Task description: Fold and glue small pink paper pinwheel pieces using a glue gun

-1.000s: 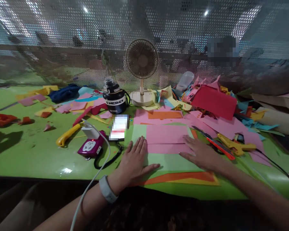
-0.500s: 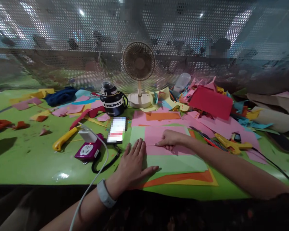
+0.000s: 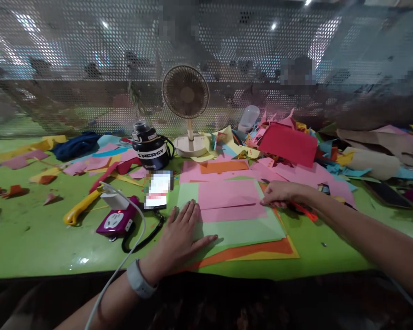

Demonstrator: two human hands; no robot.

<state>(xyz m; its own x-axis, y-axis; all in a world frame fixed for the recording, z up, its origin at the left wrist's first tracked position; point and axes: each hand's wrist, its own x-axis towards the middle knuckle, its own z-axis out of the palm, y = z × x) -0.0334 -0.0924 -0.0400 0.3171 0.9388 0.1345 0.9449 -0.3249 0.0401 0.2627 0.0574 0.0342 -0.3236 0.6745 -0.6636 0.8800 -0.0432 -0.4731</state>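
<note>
My left hand (image 3: 179, 236) lies flat with fingers stretched out, on the left part of a light green sheet of paper (image 3: 241, 233). A grey band circles its wrist. On the green sheet rests a pink paper (image 3: 227, 192) with a flap folded over, its lower edge slightly raised towards the right. At that paper's right edge, my right hand (image 3: 278, 195) is closed, fingers curled, fingertips beside the end of the fold. I see nothing held in it. Orange paper (image 3: 248, 253) and yellow paper stick out below the green sheet.
A purple power adapter (image 3: 115, 220) with a white cable, a yellow-handled tool (image 3: 82, 206) and a lit phone (image 3: 158, 190) lie at left. Behind stand a dark bottle (image 3: 150, 149) and a fan (image 3: 186, 94). Paper scraps (image 3: 289, 142) heap up at back right; a red-orange tool (image 3: 306, 211) is partly hidden.
My right hand has slid right along the fold, from the pink paper's left part to its right edge. My left hand stays flat on the sheet. The whole view has shifted slightly.
</note>
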